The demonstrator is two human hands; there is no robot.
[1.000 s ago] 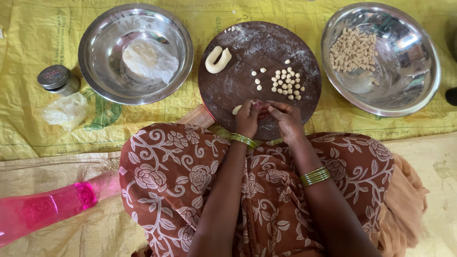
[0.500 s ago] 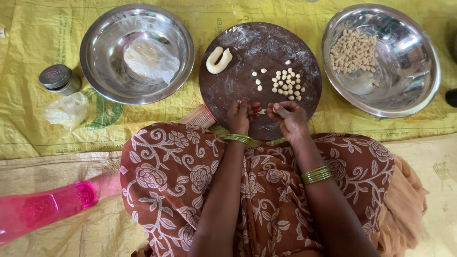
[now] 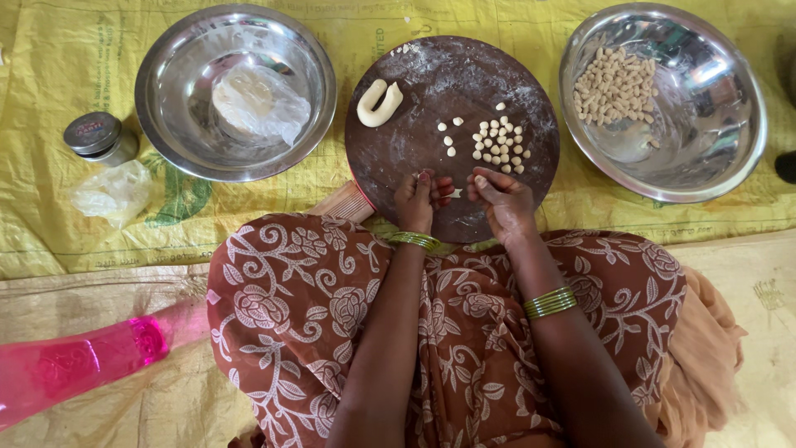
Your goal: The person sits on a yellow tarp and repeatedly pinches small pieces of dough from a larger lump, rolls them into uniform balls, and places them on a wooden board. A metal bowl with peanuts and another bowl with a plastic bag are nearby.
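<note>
As I watched from afar, both hands sat at the near edge of the round dark board (image 3: 431,108), fingers curled in toward each other. The left hand (image 3: 419,199) and the right hand (image 3: 502,199) were pinching a small pale dough bit (image 3: 455,193) between their fingertips, the two hands just apart with the bit bridging them. Just beyond the right hand lay a cluster of cut dough pieces (image 3: 497,145) on the floured board, and beyond the left hand a curled dough rope (image 3: 379,104). Well off past the right hand stood a steel bowl (image 3: 721,158) with shaped pieces (image 3: 613,83) piled in it. Well off past the left hand I saw another steel bowl (image 3: 178,141) holding a plastic-wrapped dough lump (image 3: 253,104); farther left, a small lidded jar (image 3: 101,138) and a crumpled plastic bag (image 3: 112,192) on the yellow mat (image 3: 50,66). Near the left elbow lay a pink bottle (image 3: 75,365).
</note>
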